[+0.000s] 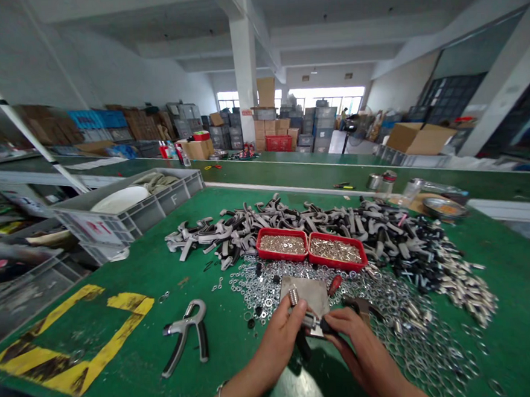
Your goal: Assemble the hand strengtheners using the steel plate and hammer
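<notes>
My left hand is closed around a partly hidden hand-grip part, with a coiled metal spring sticking up past the thumb. A dark handle end hangs below those fingers. My right hand pinches a small black knob against the metal end of the same part. Both hands are over the near edge of a square metal plate. To the left, a grey and black hand gripper lies on the green table.
Two red trays of small metal pieces stand behind the plate, before a heap of grey handles. Loose rings, a hammer and a red-handled tool lie nearby. A grey crate stands far left.
</notes>
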A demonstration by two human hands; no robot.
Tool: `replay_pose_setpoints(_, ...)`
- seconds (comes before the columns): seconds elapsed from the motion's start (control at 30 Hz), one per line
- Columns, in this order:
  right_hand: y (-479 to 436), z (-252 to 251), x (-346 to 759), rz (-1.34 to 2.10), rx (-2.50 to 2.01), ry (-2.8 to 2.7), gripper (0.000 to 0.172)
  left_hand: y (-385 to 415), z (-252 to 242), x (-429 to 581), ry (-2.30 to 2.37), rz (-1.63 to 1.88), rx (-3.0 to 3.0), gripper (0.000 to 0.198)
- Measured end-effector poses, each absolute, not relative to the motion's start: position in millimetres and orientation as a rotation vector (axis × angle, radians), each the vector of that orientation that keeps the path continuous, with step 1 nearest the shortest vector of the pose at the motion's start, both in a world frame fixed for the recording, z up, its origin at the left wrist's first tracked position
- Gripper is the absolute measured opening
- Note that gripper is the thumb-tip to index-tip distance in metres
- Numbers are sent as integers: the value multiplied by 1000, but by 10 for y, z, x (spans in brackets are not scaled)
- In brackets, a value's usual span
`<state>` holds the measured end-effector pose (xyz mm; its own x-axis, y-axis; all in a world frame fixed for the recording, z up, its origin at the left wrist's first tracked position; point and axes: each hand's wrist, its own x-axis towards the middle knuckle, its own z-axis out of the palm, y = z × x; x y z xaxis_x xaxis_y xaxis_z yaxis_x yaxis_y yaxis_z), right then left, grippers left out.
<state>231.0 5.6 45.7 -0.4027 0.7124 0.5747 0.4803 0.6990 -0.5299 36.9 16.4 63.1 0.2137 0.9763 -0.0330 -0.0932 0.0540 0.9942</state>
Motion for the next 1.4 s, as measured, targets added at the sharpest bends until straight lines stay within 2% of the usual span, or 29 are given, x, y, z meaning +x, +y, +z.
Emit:
replay_pose_setpoints(0.1,64,480,2242,476,-887,-2050,22,129,650,350,1006,1065,1267,35)
replay_pose_setpoints(0.17,55,504,2160,853,-1013,-1861,14,131,622,350,1084,1089,1370,33)
replay_pose_setpoints(0.23,42,520,2071,1351,-1104,-1560,27,156,551,349,1182,1105,1474,31)
replay_pose_setpoints(0.3,28,523,2005,1657,-1133,-1354,39,189,464,336,1253,1098,1550,29)
replay_pose_setpoints(0.43,0,488,1966,1652,-1219,-1332,45,212,404,261,1163,1033,1704,27)
replay_pose_setpoints(0.57,-7,409,1993,2136,-1240,-1137,66,220,416,192,1034,947,1773,27)
replay_pose_setpoints(0.63,3,379,2035,1958,-1340,-1394,71,240,357,188,1075,948,1695,29)
replay_pose_setpoints(0.73,12,358,2105,1069,-1419,-1890,56,261,229,208,1131,974,1545,32)
replay_pose_setpoints(0.77,7,350,2117,840,-1404,-1950,51,257,202,214,1147,980,1523,32)
replay_pose_setpoints(0.8,-2,339,2119,760,-1392,-1959,48,246,191,216,1158,981,1525,31)
replay_pose_setpoints(0.87,-37,306,2098,988,-1382,-1925,48,208,215,209,1143,964,1581,30)
replay_pose_setpoints(0.97,-100,258,2052,1670,-1341,-1781,73,153,304,185,1033,878,1740,27)
replay_pose_setpoints(1.0,-114,252,2047,1786,-1319,-1749,77,145,325,183,1015,851,1773,27)
replay_pose_setpoints(1.03,-123,252,2047,1770,-1315,-1744,75,144,337,188,1031,844,1780,26)
replay_pose_setpoints(1.17,-114,264,2074,1241,-1386,-1737,50,175,323,256,1128,935,1625,28)
replay_pose_setpoints(1.2,-107,259,2079,1325,-1403,-1689,52,183,318,275,1098,967,1637,27)
replay_pose_setpoints(1.3,-83,237,2109,1892,-1357,-1549,69,203,309,327,955,979,1833,19)
replay_pose_setpoints(1.33,-73,231,2128,1873,-1349,-1581,68,207,304,348,944,971,1874,17)
replay_pose_setpoints(1.4,-57,220,2170,1481,-1361,-1721,54,210,286,396,1011,972,1821,18)
